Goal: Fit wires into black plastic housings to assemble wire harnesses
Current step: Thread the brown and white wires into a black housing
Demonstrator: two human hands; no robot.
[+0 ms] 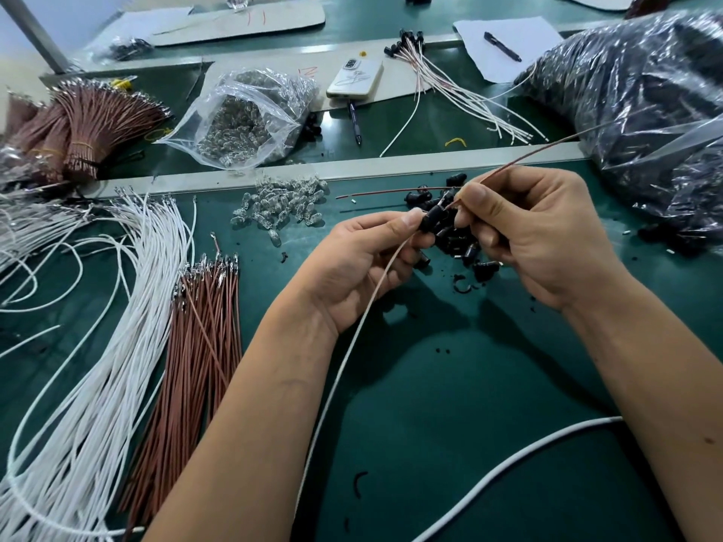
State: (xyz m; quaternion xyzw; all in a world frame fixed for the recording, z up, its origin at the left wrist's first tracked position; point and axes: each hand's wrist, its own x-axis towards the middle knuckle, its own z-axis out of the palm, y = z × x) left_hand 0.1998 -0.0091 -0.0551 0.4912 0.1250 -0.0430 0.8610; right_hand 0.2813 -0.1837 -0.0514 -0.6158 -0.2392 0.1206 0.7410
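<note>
My left hand (364, 260) pinches a black plastic housing (432, 221) between thumb and fingers. A white wire (344, 361) runs from the housing down toward me. My right hand (536, 228) pinches a brown wire (524, 158) near its metal terminal, and the terminal tip sits at the housing's top opening. The brown wire's free end trails up and to the right. Under both hands lies a pile of loose black housings (457, 244).
White wires (117, 307) and brown wires (203, 330) lie in bundles at left. Small clear bulbs (285, 205) are heaped beside an open bag of bulbs (242, 115). A large bag of black parts (641, 103) sits at right; finished harnesses (450, 80) and a phone (356, 78) lie beyond.
</note>
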